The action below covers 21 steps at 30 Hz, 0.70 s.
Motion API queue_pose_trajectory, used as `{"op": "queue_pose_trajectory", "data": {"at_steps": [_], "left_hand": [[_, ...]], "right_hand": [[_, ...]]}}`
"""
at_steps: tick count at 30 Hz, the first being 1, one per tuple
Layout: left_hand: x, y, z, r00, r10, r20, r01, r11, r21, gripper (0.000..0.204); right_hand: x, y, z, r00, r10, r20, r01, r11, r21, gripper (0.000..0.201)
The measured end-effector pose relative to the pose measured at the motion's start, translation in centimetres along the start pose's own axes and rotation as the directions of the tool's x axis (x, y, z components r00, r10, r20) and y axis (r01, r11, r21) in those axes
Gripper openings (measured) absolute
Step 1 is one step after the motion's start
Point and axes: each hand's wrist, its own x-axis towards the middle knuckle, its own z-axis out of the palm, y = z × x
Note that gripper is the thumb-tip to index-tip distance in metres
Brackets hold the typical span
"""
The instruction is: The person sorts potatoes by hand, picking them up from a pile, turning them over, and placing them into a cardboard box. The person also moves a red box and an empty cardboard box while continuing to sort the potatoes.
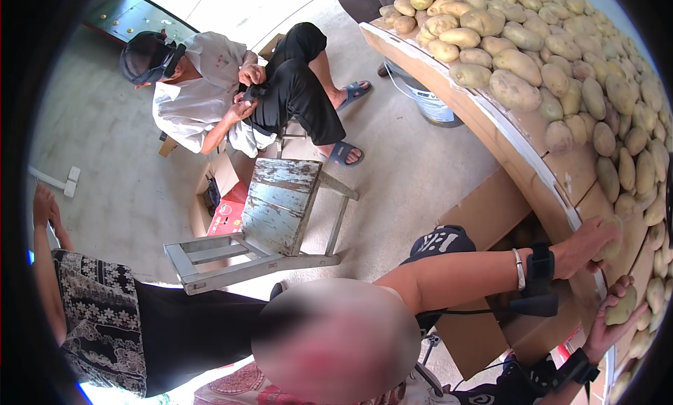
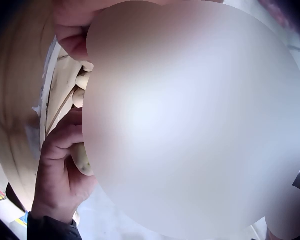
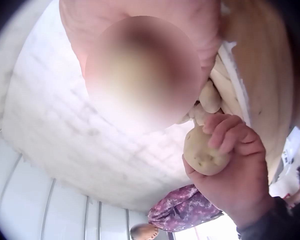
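At right of the frame, by the worktop (image 1: 568, 170) edge, holds one potato (image 3: 197, 150) in the left grip (image 1: 578, 249) and another potato (image 1: 621, 309) in the right grip (image 1: 604, 329), fingers curled round each, apparently against slipping; heaped potatoes (image 1: 515, 69) close for short reach.

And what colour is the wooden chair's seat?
The seat is worn pale blue with brown patches; best seen in the head view.

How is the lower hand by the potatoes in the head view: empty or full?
Full: the lower hand holds a potato, its fingers bent round it.
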Motion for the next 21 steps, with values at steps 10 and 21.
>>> {"op": "queue_pose_trajectory", "data": {"at_steps": [10, 21], "left_hand": [[0.2, 0.5, -0.8, 0.997, 0.016, 0.072, -0.028, 0.985, 0.168, 0.031], [0.6, -0.4, -0.3, 0.999, 0.042, -0.031, -0.042, 0.999, -0.02, 0.031]], "right_hand": [[0.4, 0.5, 0.8, 0.991, -0.115, -0.068, 0.101, 0.979, -0.18, 0.057], [0.6, 1.0, 2.4, 0.994, -0.066, -0.09, 0.041, 0.966, -0.255, 0.068]]}}
